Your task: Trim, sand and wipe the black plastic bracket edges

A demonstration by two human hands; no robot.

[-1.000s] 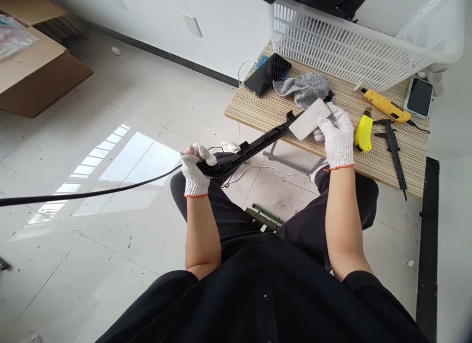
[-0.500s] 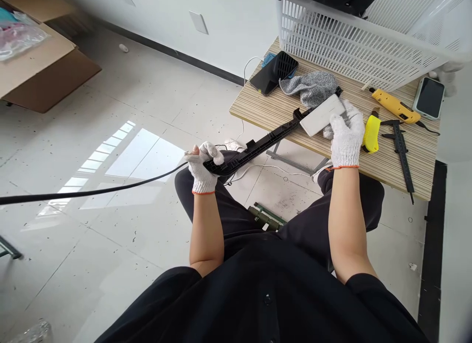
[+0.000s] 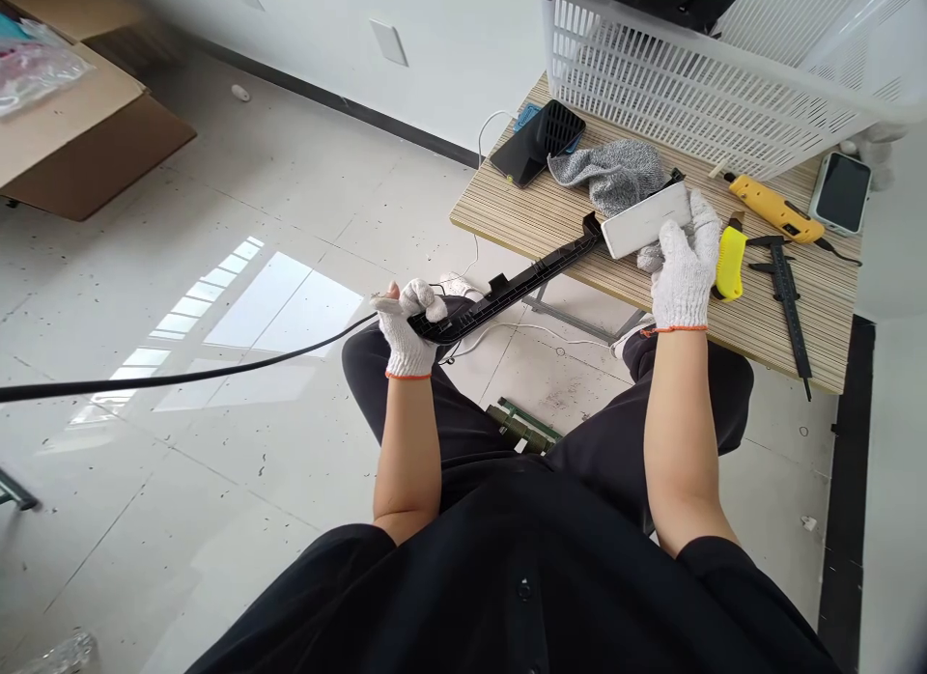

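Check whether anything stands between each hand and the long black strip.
Apart from its glove, nothing visible separates the left hand from the black strip it grips. Farther along, the white plate in the right hand covers part of the strip in this view; whether they touch is unclear.

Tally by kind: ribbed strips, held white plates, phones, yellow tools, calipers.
Long ribbed black plastic strip: 1
Flat white rectangular plate: 1
Flat black phone and pale-cased phone: 2
Yellow corded tool and neon-yellow tool: 2
Black sliding caliper: 1
Total: 7
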